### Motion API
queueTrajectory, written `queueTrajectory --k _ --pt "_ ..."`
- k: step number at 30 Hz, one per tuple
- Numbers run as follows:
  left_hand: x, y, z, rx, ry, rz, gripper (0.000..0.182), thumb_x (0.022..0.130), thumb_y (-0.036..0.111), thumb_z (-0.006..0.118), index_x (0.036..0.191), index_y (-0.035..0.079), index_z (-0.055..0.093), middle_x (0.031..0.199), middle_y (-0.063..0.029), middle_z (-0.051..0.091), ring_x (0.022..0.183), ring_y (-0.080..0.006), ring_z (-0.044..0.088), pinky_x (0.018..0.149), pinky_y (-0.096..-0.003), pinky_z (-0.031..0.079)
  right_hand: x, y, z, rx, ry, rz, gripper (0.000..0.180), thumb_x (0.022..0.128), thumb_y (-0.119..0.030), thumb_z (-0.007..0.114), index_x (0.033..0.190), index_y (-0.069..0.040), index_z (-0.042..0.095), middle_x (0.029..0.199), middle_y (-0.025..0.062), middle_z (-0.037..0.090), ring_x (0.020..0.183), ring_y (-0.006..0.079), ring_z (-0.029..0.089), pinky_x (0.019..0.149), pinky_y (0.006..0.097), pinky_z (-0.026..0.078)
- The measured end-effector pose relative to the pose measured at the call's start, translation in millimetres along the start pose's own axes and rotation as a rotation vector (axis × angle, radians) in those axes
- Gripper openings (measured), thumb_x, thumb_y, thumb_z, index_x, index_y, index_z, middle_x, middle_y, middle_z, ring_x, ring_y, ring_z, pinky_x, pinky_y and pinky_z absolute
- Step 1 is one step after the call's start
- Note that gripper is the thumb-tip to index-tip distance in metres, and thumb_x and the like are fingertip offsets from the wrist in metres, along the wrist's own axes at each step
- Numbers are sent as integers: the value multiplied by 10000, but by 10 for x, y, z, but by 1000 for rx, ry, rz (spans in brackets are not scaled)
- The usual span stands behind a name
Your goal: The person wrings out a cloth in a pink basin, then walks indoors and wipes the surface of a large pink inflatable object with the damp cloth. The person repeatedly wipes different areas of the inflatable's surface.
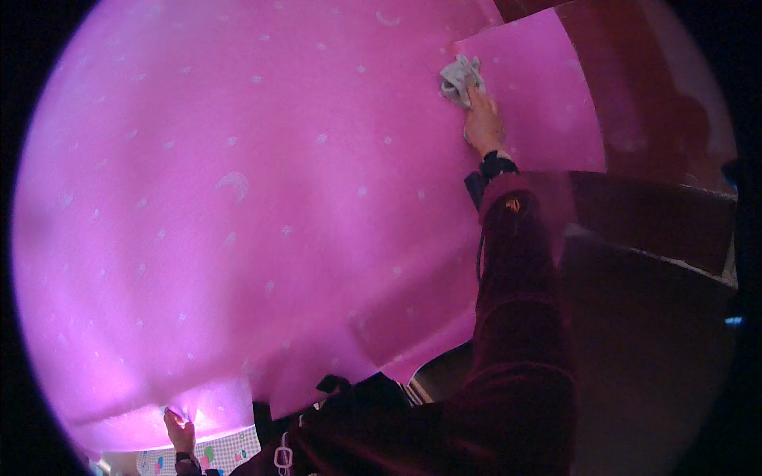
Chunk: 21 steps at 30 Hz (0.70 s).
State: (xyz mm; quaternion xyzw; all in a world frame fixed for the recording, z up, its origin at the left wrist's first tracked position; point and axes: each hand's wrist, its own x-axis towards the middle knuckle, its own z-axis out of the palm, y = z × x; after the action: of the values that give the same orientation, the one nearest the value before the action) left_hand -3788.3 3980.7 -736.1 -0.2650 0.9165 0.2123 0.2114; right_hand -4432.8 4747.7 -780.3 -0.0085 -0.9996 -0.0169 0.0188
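A crumpled grey-white rag lies against a wide pink cover printed with pale stars and crescent moons. My right hand holds the rag with the arm stretched far forward, near the cover's right end. At the lower left, my left hand pinches the near hanging edge of the pink cover, where small folds gather at the fingertips. The cover drapes over a flat top and bends down along the side close to me. What it lies on is mostly hidden.
Reddish-brown glossy wood borders the cover on the right, with a dark ledge below it. A checked, patterned cloth hangs beneath the cover near my left hand. Deep shadow fills the lower right.
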Motion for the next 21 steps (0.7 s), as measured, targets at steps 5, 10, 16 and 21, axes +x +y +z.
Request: queueTrajectory --k 5,10,16,21 --pt "54 44 47 48 -27 62 508 635 26 563 1128 -23 453 889 -120 465 835 -272 487 750 -361 423 -657 -180 29 98 145 -149 523 798 -87 510 1315 -88 432 1315 129 452 1206 353 395 1008 442 344" --pt "49 123 56 1 -2 140 532 641 25 557 1156 -44 442 909 -130 472 887 -295 499 809 -364 432 -1268 -1352 -11 208 221 -316 490 748 -66 542 1235 -99 511 1237 112 508 1104 337 453 931 412 394" --pt "41 404 -6 -87 46 112 367 645 29 551 997 -11 456 848 -127 470 871 -302 502 755 -380 429 -2360 -3618 -619 852 -132 -874 276 784 -133 519 1043 -178 603 1098 42 555 1096 262 479 839 445 414" --pt "-46 430 -181 -87 23 40 266 642 34 550 884 11 441 795 -117 437 797 -307 482 669 -388 416 -3009 -4435 -900 766 143 -1188 245 824 -211 512 1055 -190 591 1164 25 531 1140 244 459 861 489 388"
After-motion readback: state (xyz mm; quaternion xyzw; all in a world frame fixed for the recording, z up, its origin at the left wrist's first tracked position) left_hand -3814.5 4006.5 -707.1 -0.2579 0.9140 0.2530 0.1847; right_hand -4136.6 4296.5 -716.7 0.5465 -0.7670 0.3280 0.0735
